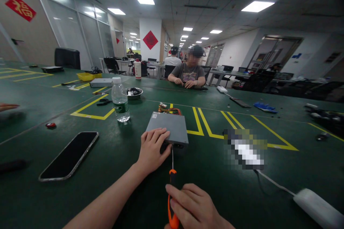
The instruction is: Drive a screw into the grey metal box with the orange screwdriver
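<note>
A grey metal computer power supply [176, 125] lies on the green table, its bundle of coloured wires [170, 110] at the far side. My left hand [153, 146] grips its near left corner, fingers over the top and thumb against the near face. In my right hand [195, 204] is a screwdriver [173, 177] with an orange and black handle. Its thin shaft points away from me, and the tip meets the near face of the power supply beside my left thumb. What exactly the tip touches is too small to tell.
A water bottle [120, 102] stands behind my left hand, near a metal bowl [133, 93]. At left lies a phone [70, 155]. On the right, a white cable joins a blurred-out object [245, 150] to a white power strip [318, 205]. A person [189, 73] sits across the table.
</note>
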Tool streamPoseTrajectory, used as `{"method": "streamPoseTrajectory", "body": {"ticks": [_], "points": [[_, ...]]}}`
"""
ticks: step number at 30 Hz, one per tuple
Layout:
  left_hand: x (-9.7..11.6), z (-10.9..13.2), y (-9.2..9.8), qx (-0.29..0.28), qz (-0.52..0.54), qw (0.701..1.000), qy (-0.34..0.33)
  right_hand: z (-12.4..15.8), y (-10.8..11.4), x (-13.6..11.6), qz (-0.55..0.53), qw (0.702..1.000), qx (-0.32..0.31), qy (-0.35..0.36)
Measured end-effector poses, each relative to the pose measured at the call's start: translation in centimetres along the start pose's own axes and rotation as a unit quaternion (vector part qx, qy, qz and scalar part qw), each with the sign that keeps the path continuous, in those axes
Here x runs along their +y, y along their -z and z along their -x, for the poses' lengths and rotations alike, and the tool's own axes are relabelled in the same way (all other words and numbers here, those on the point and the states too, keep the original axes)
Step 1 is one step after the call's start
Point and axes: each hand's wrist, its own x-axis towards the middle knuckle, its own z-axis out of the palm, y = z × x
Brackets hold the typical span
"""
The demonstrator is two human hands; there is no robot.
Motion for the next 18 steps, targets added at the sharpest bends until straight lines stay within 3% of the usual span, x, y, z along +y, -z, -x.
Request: {"method": "streamPoseTrajectory", "body": {"ticks": [3, 9, 18], "points": [[0.0, 0.0, 0.0, 0.001, 0.002, 1.0, -0.001, 0.4, -0.1, 0.0, -0.017, 1.0, 0.018, -0.011], [-0.1, 0.1, 0.0, -0.002, -0.001, 1.0, 0.002, -0.2, 0.1, -0.1, -0.001, 0.999, -0.049, -0.012], [-0.1, 0.0, -0.1, -0.001, 0.003, 1.0, 0.0, -0.1, 0.3, 0.1, -0.008, 1.0, -0.017, -0.007]]}}
